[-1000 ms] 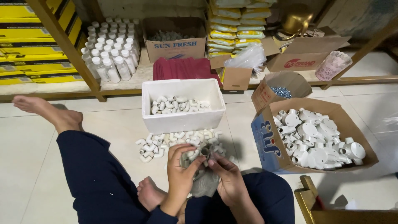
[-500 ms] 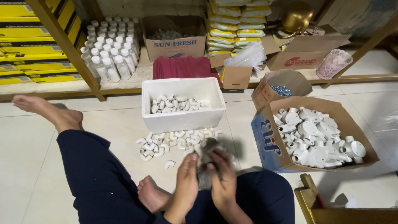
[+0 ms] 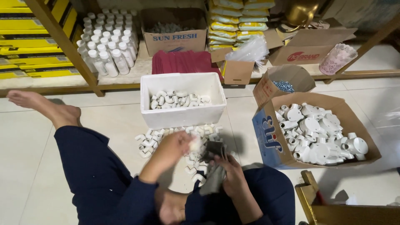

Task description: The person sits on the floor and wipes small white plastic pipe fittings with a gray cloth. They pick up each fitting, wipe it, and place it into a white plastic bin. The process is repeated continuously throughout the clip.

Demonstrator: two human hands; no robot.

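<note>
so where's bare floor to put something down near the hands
Bare tile lies left of the white foam box, between the outstretched foot and the loose white elbows. A narrower strip runs between the foam box and the cardboard box of fittings. Around both hands it is crowded with elbows.

I'm in dark navy trousers (image 3: 89, 166) and long navy sleeves (image 3: 141, 196) reaching the wrists, feet (image 3: 46, 109) bare; cuffs look ribbed, perhaps.

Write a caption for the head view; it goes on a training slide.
Seated person's right hand holds a grey cloth while the left hand lifts a white pipe elbow above loose elbows on the tiled floor.
</note>
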